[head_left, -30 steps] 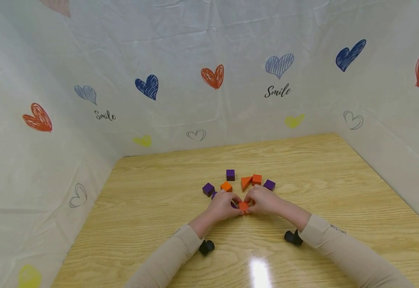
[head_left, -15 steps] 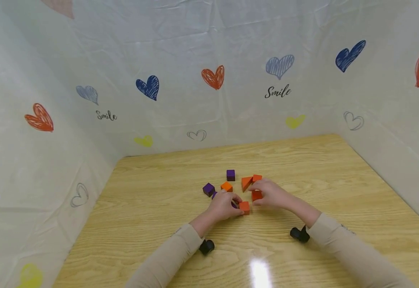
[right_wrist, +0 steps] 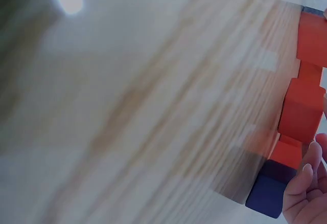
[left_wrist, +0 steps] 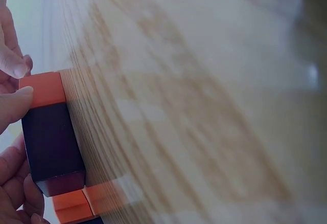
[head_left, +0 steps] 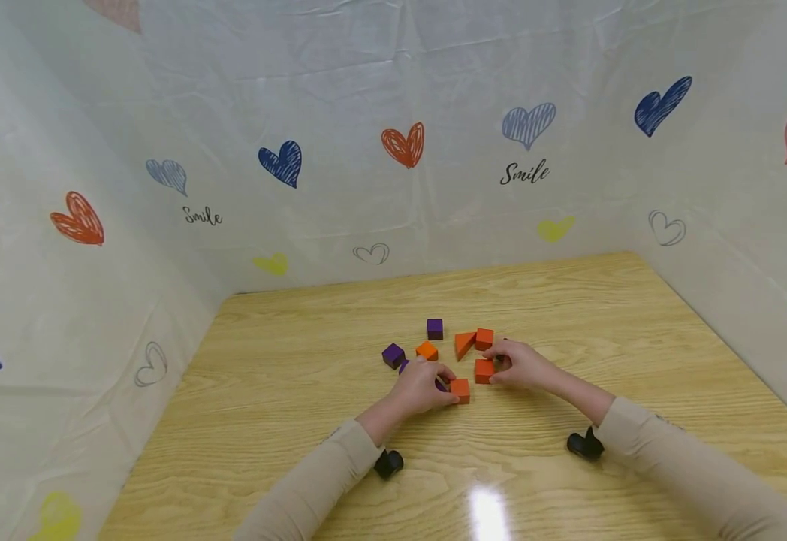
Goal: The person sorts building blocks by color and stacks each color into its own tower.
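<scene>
My left hand (head_left: 420, 387) holds an orange-red cube (head_left: 459, 391) by its left side, thumb and index finger at its edges. In the left wrist view the thumb (left_wrist: 15, 104) lies on this cube, and a dark purple block (left_wrist: 53, 144) stands flush against it inside the hand. My right hand (head_left: 527, 366) has its thumb and index finger apart at the right edge of a red cube (head_left: 483, 371). A purple cube (right_wrist: 270, 189) sits beside the right fingers (right_wrist: 300, 183), mostly covered by that hand in the head view.
Behind the hands lie an orange triangular block (head_left: 464, 345), another red cube (head_left: 484, 339), an orange block (head_left: 427, 350) and purple cubes, one (head_left: 435, 329) farther back and one (head_left: 393, 356) to the left. A white heart-printed sheet (head_left: 339, 203) encloses the wooden table (head_left: 569, 315).
My right hand has left the orange-red cube and moved right, baring the red cube; its fingers have drawn to that cube's right edge. The left hand keeps its place.
</scene>
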Demonstrator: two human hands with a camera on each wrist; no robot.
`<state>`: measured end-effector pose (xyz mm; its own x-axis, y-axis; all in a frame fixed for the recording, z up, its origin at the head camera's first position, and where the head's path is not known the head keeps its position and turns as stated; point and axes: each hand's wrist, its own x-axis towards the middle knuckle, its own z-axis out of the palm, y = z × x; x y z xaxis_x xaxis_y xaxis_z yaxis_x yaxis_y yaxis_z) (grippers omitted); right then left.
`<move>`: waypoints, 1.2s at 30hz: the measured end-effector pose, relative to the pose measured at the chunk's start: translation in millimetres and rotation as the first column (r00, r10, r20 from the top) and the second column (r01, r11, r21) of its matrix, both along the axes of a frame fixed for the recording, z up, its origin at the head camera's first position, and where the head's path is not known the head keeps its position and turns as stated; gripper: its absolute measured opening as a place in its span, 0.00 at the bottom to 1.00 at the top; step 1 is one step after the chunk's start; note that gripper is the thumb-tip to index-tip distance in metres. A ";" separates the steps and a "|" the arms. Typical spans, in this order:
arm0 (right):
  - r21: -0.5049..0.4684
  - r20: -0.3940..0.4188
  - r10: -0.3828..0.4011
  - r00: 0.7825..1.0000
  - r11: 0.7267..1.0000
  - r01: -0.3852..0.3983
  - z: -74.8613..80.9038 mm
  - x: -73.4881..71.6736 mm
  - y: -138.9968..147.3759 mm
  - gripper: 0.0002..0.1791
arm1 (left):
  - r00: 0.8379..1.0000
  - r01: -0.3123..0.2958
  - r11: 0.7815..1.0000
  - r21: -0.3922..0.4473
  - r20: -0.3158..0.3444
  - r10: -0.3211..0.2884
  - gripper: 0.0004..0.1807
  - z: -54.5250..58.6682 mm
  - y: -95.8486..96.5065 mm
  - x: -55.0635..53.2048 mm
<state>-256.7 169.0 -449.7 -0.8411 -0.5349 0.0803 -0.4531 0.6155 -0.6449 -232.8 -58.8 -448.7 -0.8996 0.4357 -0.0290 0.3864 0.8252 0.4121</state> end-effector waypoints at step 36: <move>0.007 0.187 0.112 0.976 0.993 -0.115 -0.3 7.4 -3.5 0.18 | 1.000 -0.010 1.000 0.011 -0.012 0.010 0.18 1.3 4.1 -0.1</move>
<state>-249.3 165.5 -450.0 -0.7739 -0.6279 -0.0824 -0.3937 0.5791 -0.7139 -232.9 -54.7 -447.3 -0.9040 0.4272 -0.0136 0.3832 0.8242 0.4170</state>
